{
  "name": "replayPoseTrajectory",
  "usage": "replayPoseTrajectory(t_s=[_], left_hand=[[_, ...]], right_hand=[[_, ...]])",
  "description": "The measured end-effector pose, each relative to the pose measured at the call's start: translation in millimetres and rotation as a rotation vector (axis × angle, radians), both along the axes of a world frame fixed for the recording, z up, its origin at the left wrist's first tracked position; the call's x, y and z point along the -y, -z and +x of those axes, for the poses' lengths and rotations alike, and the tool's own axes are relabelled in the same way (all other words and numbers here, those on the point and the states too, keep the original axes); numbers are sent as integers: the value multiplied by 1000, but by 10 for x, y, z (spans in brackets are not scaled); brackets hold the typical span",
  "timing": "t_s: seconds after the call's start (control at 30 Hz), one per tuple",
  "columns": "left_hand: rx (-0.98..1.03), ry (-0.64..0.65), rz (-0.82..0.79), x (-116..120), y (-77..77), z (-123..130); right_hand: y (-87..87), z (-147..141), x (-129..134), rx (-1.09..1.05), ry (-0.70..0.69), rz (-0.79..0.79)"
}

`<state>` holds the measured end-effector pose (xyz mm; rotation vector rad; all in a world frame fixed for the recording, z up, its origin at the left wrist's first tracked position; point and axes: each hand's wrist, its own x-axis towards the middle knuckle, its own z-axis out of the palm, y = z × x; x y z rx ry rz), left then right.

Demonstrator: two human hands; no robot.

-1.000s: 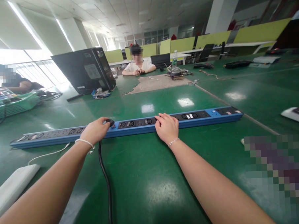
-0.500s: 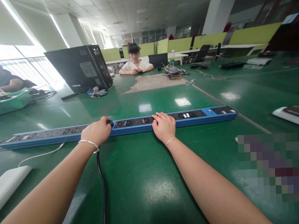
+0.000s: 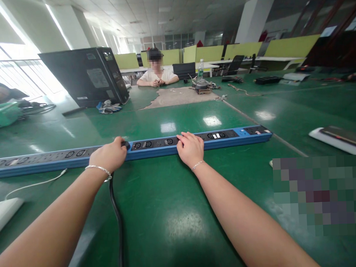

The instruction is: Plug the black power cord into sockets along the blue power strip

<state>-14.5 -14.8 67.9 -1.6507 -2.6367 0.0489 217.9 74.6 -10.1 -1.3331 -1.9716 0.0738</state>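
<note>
A long blue and black power strip (image 3: 155, 151) with rows of sockets lies across the green table. My left hand (image 3: 108, 157) is closed around a black plug (image 3: 125, 145) at the strip, left of its middle. From under that hand a thick black cable (image 3: 118, 218) runs down toward me. My fingers cover most of the plug, so how far it sits in a socket cannot be seen. Farther right, my right hand (image 3: 191, 149) grips the strip from above, fingers bent over its top face.
A black computer tower (image 3: 87, 78) stands at the back left, with gloves (image 3: 109, 107) beside it. A green basket (image 3: 3, 115) is at far left. Across the table sits a person (image 3: 158, 77), near a bottle (image 3: 200, 69). A white device (image 3: 337, 140) lies at right.
The whole view has shifted slightly, so everything appears a little farther left. Both hands keep their places on the plug and the strip.
</note>
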Motion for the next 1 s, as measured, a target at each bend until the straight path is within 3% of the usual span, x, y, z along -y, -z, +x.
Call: replayPoseTrajectory(t_s=[0.27,0.6,1.0], left_hand=[[-47,-54,63,110,79,158],[-30,62,-104,-90,-60,-86],[-52,7,-43,29,14,68]], right_hand=[[3,0,2,-17,-3,15],[16,2,-5,-32,-2,29],[6,0,3,-40,-2,25]])
